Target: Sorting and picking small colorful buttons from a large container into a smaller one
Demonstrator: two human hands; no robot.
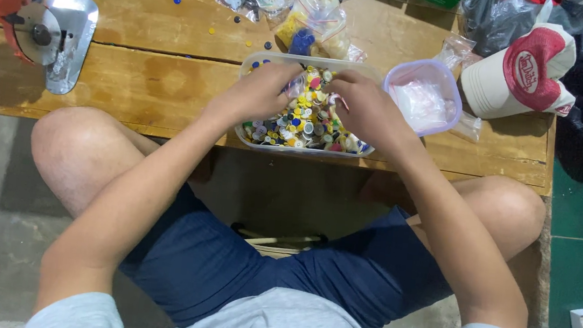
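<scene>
A clear plastic tub (305, 148) full of small coloured buttons (305, 126) stands at the near edge of a low wooden table (150, 88). My left hand (263, 91) and my right hand (363, 107) are both over the tub, fingers curled down among the buttons. Between them they pinch a small clear plastic bag (297, 87); what is in it I cannot tell. My knees rest on either side, under the table edge.
A lilac-rimmed tub (425, 98) with a clear bag inside stands right of the button tub. A red-and-cream cap (524, 72) lies further right. Bags of buttons (315, 18) crowd the far edge. An orange rotary cutter (33, 22) sits at the left. Loose buttons dot the wood.
</scene>
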